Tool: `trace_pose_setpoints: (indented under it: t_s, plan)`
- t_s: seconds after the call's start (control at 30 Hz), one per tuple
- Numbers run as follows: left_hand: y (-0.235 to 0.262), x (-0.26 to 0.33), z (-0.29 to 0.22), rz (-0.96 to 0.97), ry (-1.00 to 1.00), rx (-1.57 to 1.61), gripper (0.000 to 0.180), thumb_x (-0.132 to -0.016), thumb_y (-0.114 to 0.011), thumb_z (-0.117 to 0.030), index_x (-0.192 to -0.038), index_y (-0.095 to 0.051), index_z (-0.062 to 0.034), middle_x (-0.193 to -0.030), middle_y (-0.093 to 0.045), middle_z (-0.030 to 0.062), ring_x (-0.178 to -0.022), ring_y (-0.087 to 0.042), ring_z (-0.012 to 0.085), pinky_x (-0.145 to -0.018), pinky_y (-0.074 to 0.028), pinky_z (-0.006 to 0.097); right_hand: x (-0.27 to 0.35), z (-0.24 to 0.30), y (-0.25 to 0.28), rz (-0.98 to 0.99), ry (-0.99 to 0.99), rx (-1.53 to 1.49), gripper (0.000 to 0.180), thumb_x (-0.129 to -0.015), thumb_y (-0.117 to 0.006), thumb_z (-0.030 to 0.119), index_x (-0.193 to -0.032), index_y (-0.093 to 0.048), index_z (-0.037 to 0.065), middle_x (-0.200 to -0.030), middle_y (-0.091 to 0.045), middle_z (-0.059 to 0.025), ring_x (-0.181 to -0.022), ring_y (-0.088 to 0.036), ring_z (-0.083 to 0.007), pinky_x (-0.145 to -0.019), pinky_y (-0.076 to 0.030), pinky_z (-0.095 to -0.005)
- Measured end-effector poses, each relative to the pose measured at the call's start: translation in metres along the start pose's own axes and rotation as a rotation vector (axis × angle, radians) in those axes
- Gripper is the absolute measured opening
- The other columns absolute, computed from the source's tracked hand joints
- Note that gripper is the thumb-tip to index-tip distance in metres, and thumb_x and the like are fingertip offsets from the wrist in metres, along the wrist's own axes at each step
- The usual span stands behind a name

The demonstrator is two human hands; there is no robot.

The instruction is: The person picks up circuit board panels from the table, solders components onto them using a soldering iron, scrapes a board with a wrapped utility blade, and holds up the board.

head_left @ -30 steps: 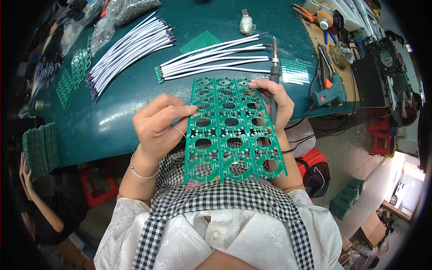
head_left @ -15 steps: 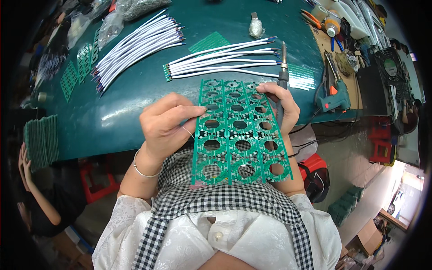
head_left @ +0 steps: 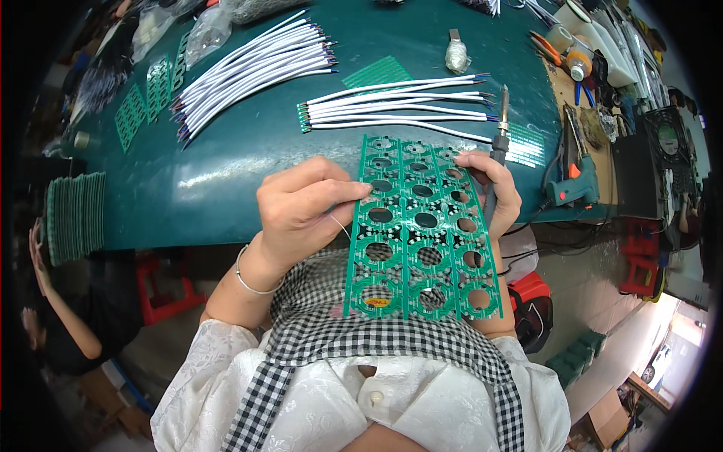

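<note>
A green circuit board panel [head_left: 407, 264] with rows of round cut-outs is held up in front of my apron. My left hand [head_left: 301, 207] pinches its left edge between thumb and fingers. From that hand a thin silvery wire [head_left: 343, 224], which looks like solder, curves toward the panel. My right hand [head_left: 498, 184] is closed around a soldering iron [head_left: 500, 140] whose tip points up and away. Fingertips of the same hand rest on the panel's upper right edge. Beyond the panel lie several white cables [head_left: 399, 108] with small green boards at their left ends.
A large bundle of white cables [head_left: 256, 71] lies at the far left. Stacked green panels [head_left: 75, 218] stand on the table's left end. On the right are a glue gun [head_left: 572, 188], small board strips [head_left: 525, 145] and orange-handled pliers [head_left: 545, 47]. Another person's arm [head_left: 71, 316] shows at left.
The scene has shifted right in the picture. The panel is tilted slightly differently, and a yellow label now shows through a lower cut-out. Both hands keep their hold.
</note>
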State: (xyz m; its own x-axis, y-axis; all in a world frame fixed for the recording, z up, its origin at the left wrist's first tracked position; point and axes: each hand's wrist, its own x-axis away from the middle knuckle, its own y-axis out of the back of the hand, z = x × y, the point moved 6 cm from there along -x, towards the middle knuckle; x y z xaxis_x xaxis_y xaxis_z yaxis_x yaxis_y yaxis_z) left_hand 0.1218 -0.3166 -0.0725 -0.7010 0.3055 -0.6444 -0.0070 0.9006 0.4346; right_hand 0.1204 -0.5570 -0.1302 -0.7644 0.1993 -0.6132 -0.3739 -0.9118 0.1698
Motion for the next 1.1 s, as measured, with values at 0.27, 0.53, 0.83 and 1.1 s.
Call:
trace_pose_setpoints:
  t_s: [0.27,0.53,0.83,1.1]
  plan:
    - [-0.0003,0.0019,0.0028,-0.01,-0.04,-0.011,0.026,-0.061,-0.076,0.003,-0.085,-0.073,-0.0044,-0.07,-0.064,0.0061,-0.057,-0.062,0.0161,-0.048,-0.046,0.026,-0.0015,0.0024,-0.0027,0.003,0.006,-0.006,0.023,-0.077,-0.068,-0.012,-0.098,-0.067,-0.002,-0.09,-0.069,-0.0124,-0.084,-0.069,-0.0193,-0.074,-0.055,-0.0282]
    - [-0.001,0.004,0.0023,0.003,0.003,0.007,0.024,-0.063,-0.078,0.006,-0.085,-0.074,-0.0027,-0.07,-0.064,0.008,-0.061,-0.061,0.0166,-0.051,-0.045,0.026,0.0005,-0.0001,-0.0015,-0.011,-0.005,-0.027,0.025,-0.076,-0.068,-0.014,-0.098,-0.067,-0.003,-0.091,-0.069,-0.0125,-0.084,-0.069,-0.0188,-0.076,-0.056,-0.0279]
    - [-0.001,0.0041,0.0012,-0.01,-0.045,-0.01,0.026,-0.061,-0.075,0.005,-0.085,-0.073,-0.0051,-0.072,-0.065,0.0063,-0.058,-0.062,0.0166,-0.049,-0.046,0.026,0.0009,0.0013,0.0001,-0.002,0.005,0.016,0.025,-0.074,-0.068,-0.013,-0.095,-0.068,0.0,-0.088,-0.07,-0.0104,-0.084,-0.068,-0.0217,-0.076,-0.053,-0.0305]
    - [-0.002,0.0046,-0.0004,-0.02,-0.038,-0.006,0.027,-0.061,-0.075,0.007,-0.085,-0.073,-0.0045,-0.07,-0.064,0.0071,-0.057,-0.061,0.0165,-0.048,-0.045,0.026,0.0003,0.0012,0.0005,0.0,0.038,0.028,0.025,-0.074,-0.066,-0.011,-0.095,-0.067,0.001,-0.086,-0.07,-0.0104,-0.084,-0.068,-0.0245,-0.076,-0.052,-0.0317]
